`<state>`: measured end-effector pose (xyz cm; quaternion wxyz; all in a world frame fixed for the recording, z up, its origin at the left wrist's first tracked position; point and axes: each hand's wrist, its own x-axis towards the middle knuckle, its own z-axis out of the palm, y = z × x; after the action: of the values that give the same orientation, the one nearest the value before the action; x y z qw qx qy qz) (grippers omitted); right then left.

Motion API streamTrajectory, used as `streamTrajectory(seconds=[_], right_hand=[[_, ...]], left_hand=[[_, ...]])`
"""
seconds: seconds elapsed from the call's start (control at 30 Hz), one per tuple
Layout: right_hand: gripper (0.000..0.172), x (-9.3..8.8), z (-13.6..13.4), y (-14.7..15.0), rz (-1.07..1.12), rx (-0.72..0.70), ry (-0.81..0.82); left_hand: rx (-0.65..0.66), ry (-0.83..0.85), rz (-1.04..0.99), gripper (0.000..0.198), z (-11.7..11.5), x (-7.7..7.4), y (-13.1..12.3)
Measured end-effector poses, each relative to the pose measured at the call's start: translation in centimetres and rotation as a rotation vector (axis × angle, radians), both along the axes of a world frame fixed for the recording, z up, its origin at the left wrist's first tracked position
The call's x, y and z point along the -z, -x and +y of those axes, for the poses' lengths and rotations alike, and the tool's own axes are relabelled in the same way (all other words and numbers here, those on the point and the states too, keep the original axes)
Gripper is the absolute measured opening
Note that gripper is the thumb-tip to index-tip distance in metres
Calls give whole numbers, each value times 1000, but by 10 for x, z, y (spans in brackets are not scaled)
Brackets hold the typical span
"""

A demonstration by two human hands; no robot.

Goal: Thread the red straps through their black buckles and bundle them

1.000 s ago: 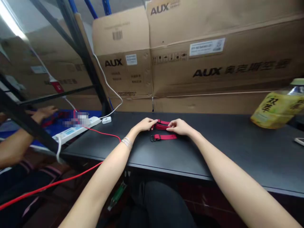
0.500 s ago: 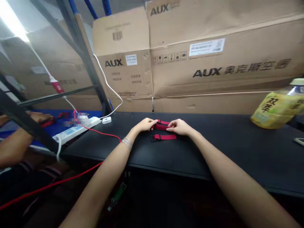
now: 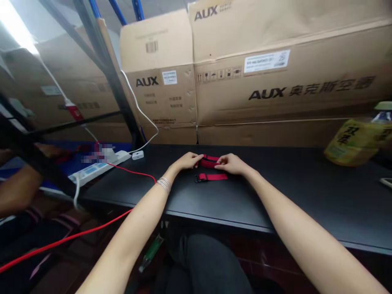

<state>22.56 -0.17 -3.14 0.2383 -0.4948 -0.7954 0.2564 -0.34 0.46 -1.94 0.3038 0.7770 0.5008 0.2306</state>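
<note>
Between my hands a red strap (image 3: 209, 164) with dark trim is held just over the black table (image 3: 245, 200). The fingers of my left hand (image 3: 188, 160) are closed on its left end, and my right hand (image 3: 231, 164) pinches its right end. Right behind it, another stretch of red strap (image 3: 211, 157) shows; whether it is a separate piece I cannot tell. Nearer to me, a second red strap (image 3: 216, 177) lies flat, with a black buckle (image 3: 197, 178) at its left end. My fingers partly hide both ends of the held strap.
Large cardboard boxes (image 3: 226, 98) stand along the back of the table. A yellow-labelled bottle (image 3: 352, 141) is at the right. On the left are a white power strip (image 3: 98, 168), a white charger (image 3: 137, 155), a red cable (image 3: 131, 170), a metal rack post (image 3: 118, 90) and another person's arm (image 3: 18, 188).
My hands and the straps stay almost in place. At the left, the other person's hand has shifted slightly and is darker in view.
</note>
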Motion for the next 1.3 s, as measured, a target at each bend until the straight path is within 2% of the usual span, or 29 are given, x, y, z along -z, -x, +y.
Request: streamTrajectory(seconds=[0.33,1.3], right_hand=[[23,-5,-5,1,-24,7,1],[24,-3,-3,0,14,-4,12]], left_hand=[[-4,11,4,63,-2,-1,-1],[-15,5,9,62,-2,-2,0]])
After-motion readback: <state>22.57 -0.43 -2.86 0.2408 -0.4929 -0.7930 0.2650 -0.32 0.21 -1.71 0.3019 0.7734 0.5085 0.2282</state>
